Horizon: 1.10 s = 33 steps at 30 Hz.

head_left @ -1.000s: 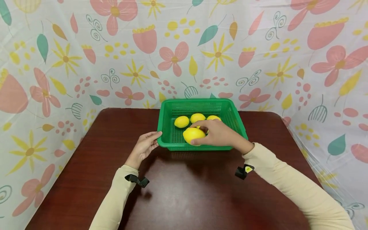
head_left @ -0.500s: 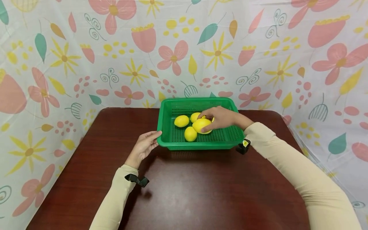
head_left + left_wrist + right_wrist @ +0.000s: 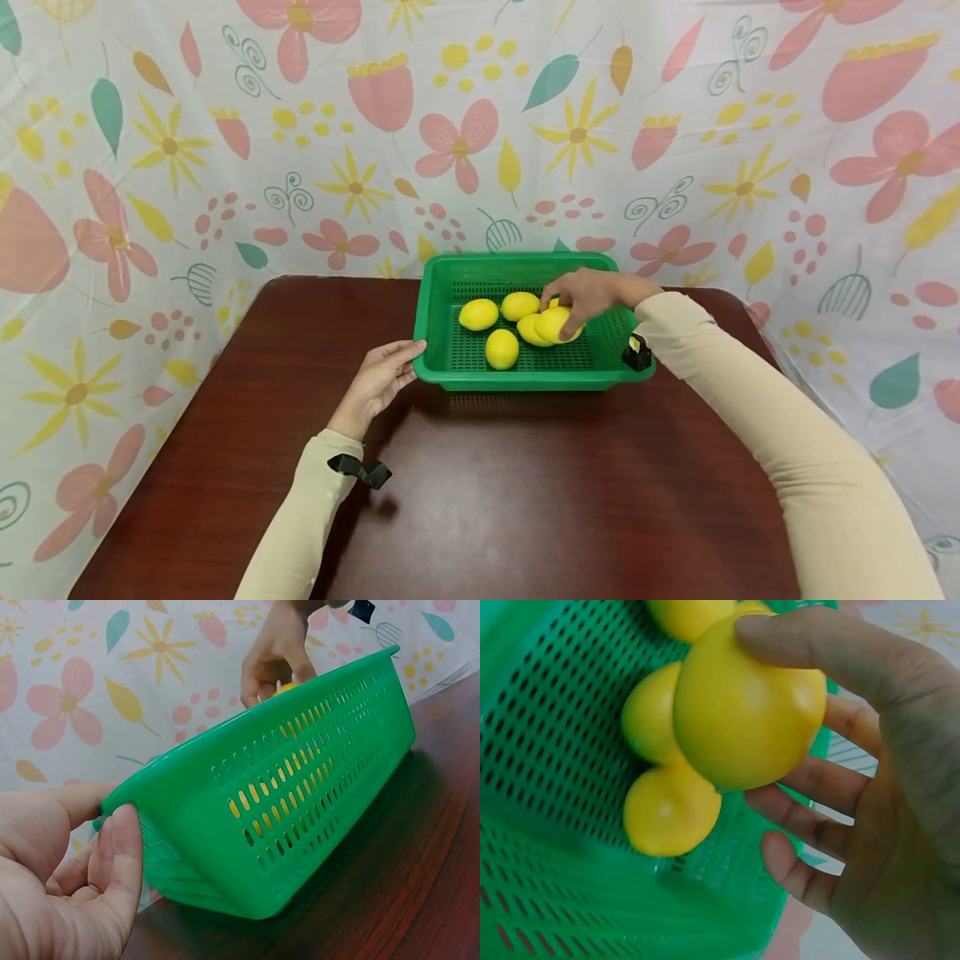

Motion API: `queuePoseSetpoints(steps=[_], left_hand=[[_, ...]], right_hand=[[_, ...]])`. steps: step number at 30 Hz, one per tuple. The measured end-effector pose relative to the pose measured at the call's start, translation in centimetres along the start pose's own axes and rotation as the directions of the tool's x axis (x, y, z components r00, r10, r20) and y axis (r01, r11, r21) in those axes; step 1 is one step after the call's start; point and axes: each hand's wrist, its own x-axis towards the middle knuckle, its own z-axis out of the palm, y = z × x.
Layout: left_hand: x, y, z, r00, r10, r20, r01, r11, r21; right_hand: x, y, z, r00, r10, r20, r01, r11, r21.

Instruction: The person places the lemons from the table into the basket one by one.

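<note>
A green plastic basket (image 3: 536, 382) with slotted walls stands on the table. My left hand (image 3: 377, 383) grips its left rim between thumb and fingers; in the left wrist view the thumb lies on top and curled fingers (image 3: 124, 847) press the outside. Inside the right half of the basket, my right hand (image 3: 588, 293) holds a yellow lemon (image 3: 750, 705) by thumb and fingertips. Several lemons lie on the basket floor: one at left (image 3: 478, 314), one at the back (image 3: 521, 306), one in front (image 3: 502, 349) and one partly behind the held lemon (image 3: 532, 330). Another yellow patch shows behind the fingers.
The dark reddish-brown table (image 3: 480, 492) extends in front of the basket and to both sides. A white curtain (image 3: 457, 75) with flower prints hangs close behind the basket and along the sides. Black straps circle both wrists.
My right hand has moved right and back inside the basket with a lemon, uncovering the front lemon and then the one beside it. My left hand has stayed on the rim.
</note>
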Motion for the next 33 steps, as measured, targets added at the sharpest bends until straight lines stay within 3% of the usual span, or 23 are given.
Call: queuePoseSetpoints(steps=[8,16,27,30,33], left_hand=[[-0.1,0.3,0.5,1.0,0.0,-0.006,0.0,1.0,0.001],[-0.1,0.3,0.6,1.0,0.003,-0.011,-0.003,1.0,-0.008],[-0.1,0.2,0.5,1.0,-0.002,-0.017,0.001,1.0,-0.017],[-0.1,0.1,0.4,1.0,-0.005,-0.025,0.005,1.0,-0.023],[-0.1,0.1,0.1,1.0,-0.006,-0.027,0.006,1.0,-0.014]], right_hand=[[-0.2,0.6,0.6,0.985,0.139,0.102,-0.135,0.99,-0.042],[0.0,1.3,1.9,0.978,0.17,0.118,-0.16,0.983,-0.086],[-0.3,1.2,2.4,0.984,0.169,0.055,-0.164,0.983,-0.078],[-0.8,0.9,2.3,0.99,0.139,0.008,-0.138,0.989,-0.047],[-1.4,0.4,2.4,0.991,0.097,-0.087,-0.101,0.994,-0.038]])
